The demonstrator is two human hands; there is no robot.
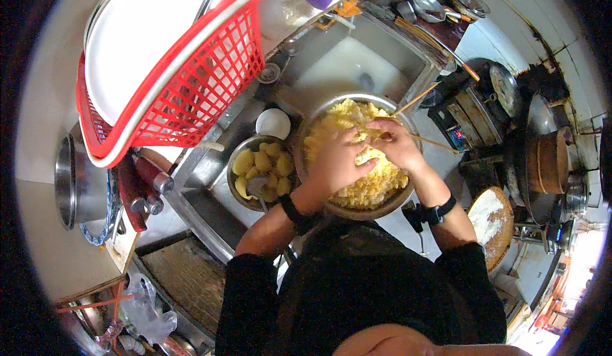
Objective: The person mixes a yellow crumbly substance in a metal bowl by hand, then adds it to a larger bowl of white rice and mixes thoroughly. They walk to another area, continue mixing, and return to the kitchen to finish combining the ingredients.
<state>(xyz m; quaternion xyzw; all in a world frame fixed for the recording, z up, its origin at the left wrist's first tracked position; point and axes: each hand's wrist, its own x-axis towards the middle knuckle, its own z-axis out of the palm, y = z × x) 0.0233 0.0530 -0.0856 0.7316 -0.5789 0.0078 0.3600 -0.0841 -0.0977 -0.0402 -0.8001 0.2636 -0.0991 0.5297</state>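
Before me stands a wide metal bowl (368,212), heaped with crumbly yellow and white food (368,184), which looks like chopped egg or mash. My left hand (337,160) is over the heap, slightly blurred, with thumb and fingers apart. Opposite it, my right hand (397,145) reaches into the same food with bent fingers; whether it pinches some is hidden. Two thin wooden chopsticks stick out past the bowl's right rim, an upper chopstick (416,99) and a lower chopstick (437,143) that passes behind my right hand.
Left of the bowl, a smaller metal bowl (233,188) holds peeled potatoes (263,161) and a metal spoon (258,184). A red plastic basket (201,69) with white plates hangs over the upper left. Behind is a sink basin (354,64). A floured round board (492,222) lies right.
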